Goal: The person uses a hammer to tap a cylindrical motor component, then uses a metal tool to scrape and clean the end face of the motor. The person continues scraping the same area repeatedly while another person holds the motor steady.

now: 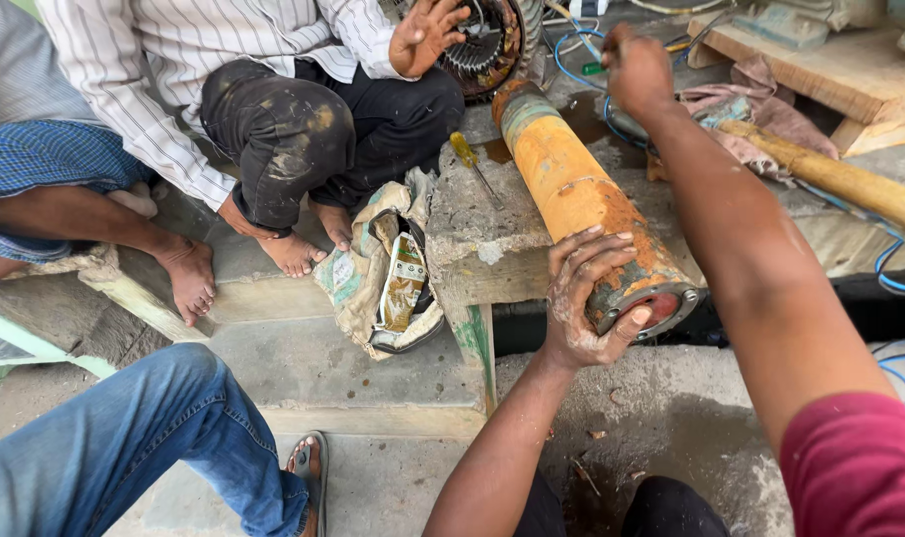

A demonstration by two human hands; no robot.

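Observation:
A long rusty orange metal cylinder [572, 189] lies on a worn wooden block [477, 239], its flanged end [656, 303] pointing toward me. My left hand [583, 298] grips that near end, fingers wrapped over the top. My right hand [636, 68] reaches far along the cylinder, closed near its far end beside blue wires [570, 60]; what it holds is hidden.
A person in a striped shirt [214, 50] squats opposite, one hand [422, 35] raised by a motor stator [492, 40]. A yellow-handled screwdriver [469, 159] rests on the block. A dirty bag [383, 278], a wooden handle [840, 179], planks [830, 60] and other people's legs [154, 438] surround.

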